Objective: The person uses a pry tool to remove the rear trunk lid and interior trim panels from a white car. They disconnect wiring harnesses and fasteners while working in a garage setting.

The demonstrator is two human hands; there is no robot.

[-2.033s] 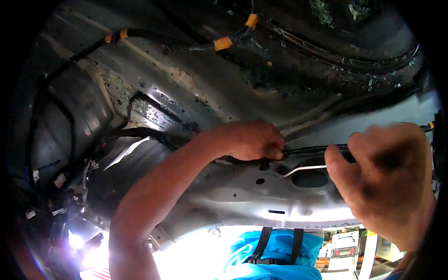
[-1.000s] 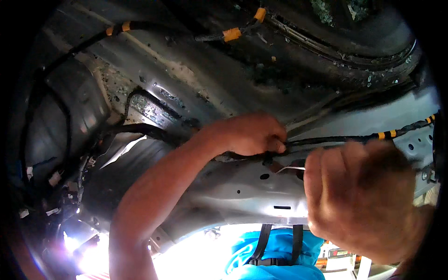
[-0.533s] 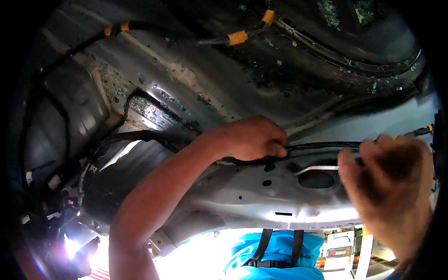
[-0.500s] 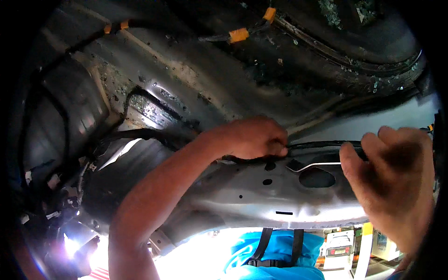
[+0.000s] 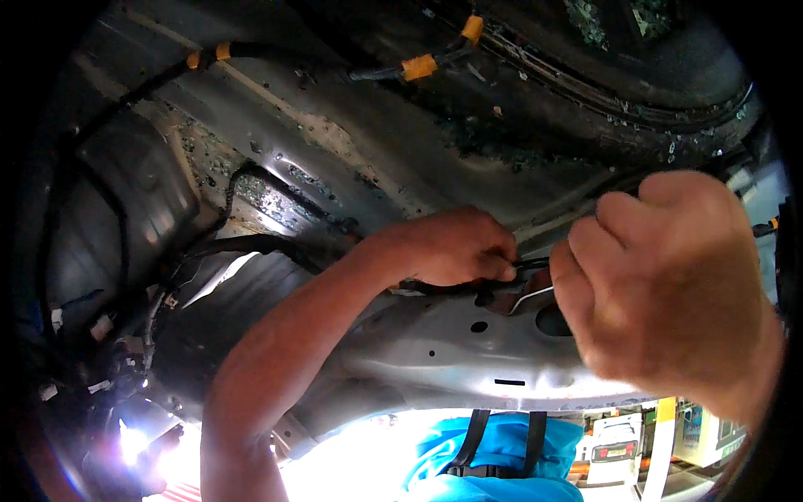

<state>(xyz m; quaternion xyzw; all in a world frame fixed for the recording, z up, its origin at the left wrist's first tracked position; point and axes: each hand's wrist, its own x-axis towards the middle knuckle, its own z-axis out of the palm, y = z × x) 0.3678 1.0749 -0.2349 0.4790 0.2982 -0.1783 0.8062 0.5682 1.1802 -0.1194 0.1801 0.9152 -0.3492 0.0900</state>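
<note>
Thin bent metal tool (image 5: 533,294): its hooked end lay by the upper edge of the grey metal sill (image 5: 452,368), just below your left hand (image 5: 473,251). Your right hand (image 5: 661,289) was curled tight around the other end (grip buried in the fist, so its form could not be told). Your left thumb and fingers were pinched narrow on the black cable (image 5: 533,263), which ran along the sill and behind your right hand. An oval hole (image 5: 553,321) showed partly beside that fist. Lower down, blue cloth (image 5: 519,448) with two black straps; well above, an orange-taped harness (image 5: 276,52) crossed dark, speckled metal.
</note>
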